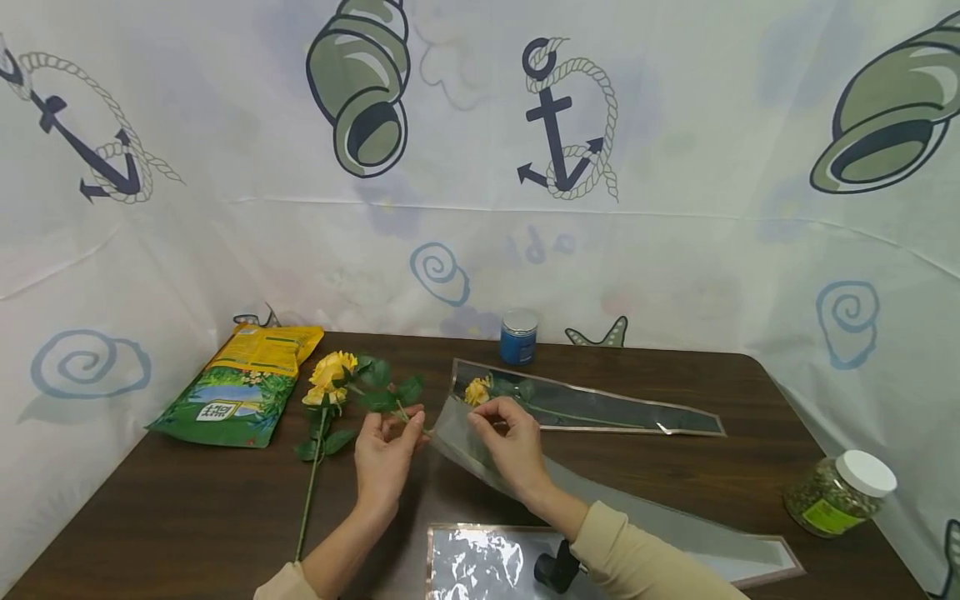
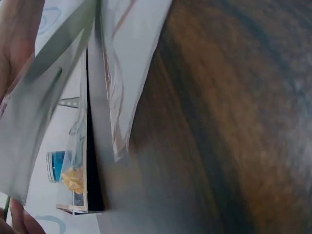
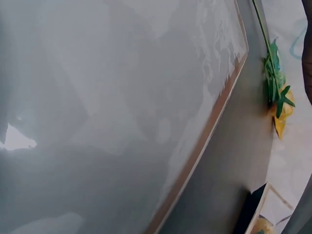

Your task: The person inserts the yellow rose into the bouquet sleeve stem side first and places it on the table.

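Observation:
My left hand [image 1: 386, 458] pinches the green stem of a yellow rose [image 1: 335, 365], just below its leaves. The stem runs right into the mouth of a long tapered clear flower sleeve [image 1: 600, 493]. My right hand [image 1: 513, 442] pinches the upper edge of that sleeve near its wide end. In the left wrist view, the stem shows blurred through the sleeve [image 2: 24, 136]. A second yellow rose [image 1: 324, 397] lies on the table to the left, its stem pointing toward me. Fingers of both hands partly hide the sleeve's mouth.
Behind the hands lies a sleeve [image 1: 615, 412] with a yellow rose inside. More clear film with a pinkish border [image 1: 472, 562] lies in front. Around stand a green-yellow bag [image 1: 240, 387], a blue jar [image 1: 518, 337] and a white-lidded jar [image 1: 836, 496]. A printed curtain [image 1: 480, 167] hangs behind.

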{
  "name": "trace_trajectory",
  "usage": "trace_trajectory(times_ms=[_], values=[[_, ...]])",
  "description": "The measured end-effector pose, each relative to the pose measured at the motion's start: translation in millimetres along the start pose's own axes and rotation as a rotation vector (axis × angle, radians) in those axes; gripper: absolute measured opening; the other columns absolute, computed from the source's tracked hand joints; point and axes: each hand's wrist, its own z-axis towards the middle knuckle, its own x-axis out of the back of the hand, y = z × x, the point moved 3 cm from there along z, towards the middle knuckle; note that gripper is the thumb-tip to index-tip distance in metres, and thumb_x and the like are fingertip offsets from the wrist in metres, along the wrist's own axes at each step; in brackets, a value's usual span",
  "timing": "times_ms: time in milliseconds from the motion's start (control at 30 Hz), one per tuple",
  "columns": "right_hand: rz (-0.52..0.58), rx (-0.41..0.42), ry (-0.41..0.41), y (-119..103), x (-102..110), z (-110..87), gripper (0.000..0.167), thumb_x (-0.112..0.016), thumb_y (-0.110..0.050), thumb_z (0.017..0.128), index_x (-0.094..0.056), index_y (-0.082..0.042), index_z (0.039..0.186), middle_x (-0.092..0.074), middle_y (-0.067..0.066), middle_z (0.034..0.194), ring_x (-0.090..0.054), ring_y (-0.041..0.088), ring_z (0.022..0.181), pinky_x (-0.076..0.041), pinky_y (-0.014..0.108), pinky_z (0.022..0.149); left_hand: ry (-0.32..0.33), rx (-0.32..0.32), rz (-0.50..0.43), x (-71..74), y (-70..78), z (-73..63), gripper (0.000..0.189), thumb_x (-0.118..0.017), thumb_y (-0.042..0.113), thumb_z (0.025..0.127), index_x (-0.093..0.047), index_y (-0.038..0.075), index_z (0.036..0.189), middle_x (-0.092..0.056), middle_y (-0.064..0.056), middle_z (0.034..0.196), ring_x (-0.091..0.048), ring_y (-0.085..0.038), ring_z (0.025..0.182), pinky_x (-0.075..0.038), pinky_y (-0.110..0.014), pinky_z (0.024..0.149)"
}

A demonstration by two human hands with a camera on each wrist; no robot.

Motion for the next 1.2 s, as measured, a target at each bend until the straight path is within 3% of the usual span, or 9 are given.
trace_trajectory(times_ms=[133,267,400,500,633,833,867,1033,1200], values=[[-0.012,0.000,-0.014,-1.1,-2.2,0.0,0.005,-0.069,0.005,0.081,-0.065,0.004,0.079,-0.065,0.015,0.080,-0.054,0.002,0.073,-0.048,0.017,0.066,-0.016,-0.006,0.069,0.2,-1.5,-2.2,0.039,-0.067,0.009,0.087,-0.049,0.005,0.122,-0.061,-0.018,0.112,-0.066,-0.009,0.073,-0.053,-0.022,0.068],[-0.010,0.005,-0.022,-1.3,-2.7,0.8,0.005,-0.068,0.006,0.080,-0.064,0.004,0.078,-0.064,0.014,0.080,-0.055,0.005,0.073,-0.049,0.017,0.066,-0.026,-0.033,0.089,2.8,0.4,-4.9,0.032,-0.057,0.021,0.095,-0.049,0.003,0.121,-0.061,-0.019,0.111,-0.065,-0.008,0.082,-0.052,-0.022,0.076],[-0.023,0.030,-0.023,-1.8,-2.4,2.0,0.005,-0.069,0.006,0.080,-0.064,0.004,0.077,-0.063,0.014,0.079,-0.056,0.008,0.072,-0.049,0.017,0.065,0.036,-0.047,0.068,10.0,3.8,-4.9,0.040,-0.039,0.031,0.102,-0.054,-0.005,0.112,-0.061,-0.007,0.102,-0.063,-0.005,0.083,-0.051,-0.020,0.079],[-0.034,0.043,-0.032,-1.6,-2.7,2.5,0.005,-0.069,0.006,0.079,-0.065,0.004,0.078,-0.063,0.014,0.079,-0.056,0.008,0.072,-0.049,0.017,0.065,0.101,-0.044,0.012,15.3,5.2,-4.2,0.045,-0.035,0.032,0.103,-0.056,-0.007,0.109,-0.056,0.003,0.094,-0.062,-0.003,0.078,-0.050,-0.017,0.076],[-0.037,0.064,-0.046,-2.0,-4.0,2.9,0.004,-0.070,0.005,0.079,-0.065,0.005,0.079,-0.063,0.014,0.078,-0.057,0.010,0.072,-0.050,0.018,0.065,0.148,-0.068,-0.099,18.7,6.3,-3.9,0.042,-0.041,0.031,0.101,-0.059,-0.005,0.089,-0.052,0.006,0.088,-0.060,-0.004,0.077,-0.052,-0.021,0.074],[-0.039,0.097,-0.047,-3.5,-5.6,3.3,0.005,-0.070,0.006,0.078,-0.066,0.004,0.079,-0.062,0.013,0.077,-0.057,0.012,0.071,-0.051,0.020,0.065,0.168,-0.050,-0.274,19.7,7.0,-3.9,0.016,-0.057,0.020,0.095,-0.066,0.008,0.092,-0.061,0.007,0.090,-0.061,-0.007,0.072,-0.054,-0.022,0.072],[-0.040,0.099,-0.048,-3.6,-5.7,3.2,0.005,-0.070,0.007,0.078,-0.066,0.004,0.079,-0.062,0.013,0.076,-0.057,0.011,0.070,-0.051,0.020,0.065,0.167,-0.038,-0.281,19.8,7.0,-4.1,0.013,-0.059,0.019,0.094,-0.067,0.010,0.097,-0.065,0.007,0.094,-0.062,-0.007,0.072,-0.054,-0.021,0.071],[-0.046,0.132,-0.049,-5.6,-6.2,3.2,0.004,-0.070,0.007,0.078,-0.066,0.005,0.079,-0.062,0.015,0.077,-0.058,0.014,0.070,-0.051,0.021,0.064,0.125,0.028,-0.264,18.7,6.5,-5.7,0.010,-0.062,0.019,0.092,-0.065,0.009,0.090,-0.068,0.005,0.104,-0.062,-0.007,0.073,-0.053,-0.021,0.070],[-0.037,0.139,-0.054,-8.2,-7.4,3.6,0.004,-0.069,0.007,0.078,-0.066,0.006,0.079,-0.062,0.015,0.077,-0.059,0.018,0.069,-0.052,0.022,0.064,0.062,0.087,-0.221,17.7,3.0,-8.6,0.011,-0.061,0.018,0.092,-0.061,0.010,0.084,-0.068,0.008,0.102,-0.063,-0.006,0.076,-0.054,-0.023,0.073]])
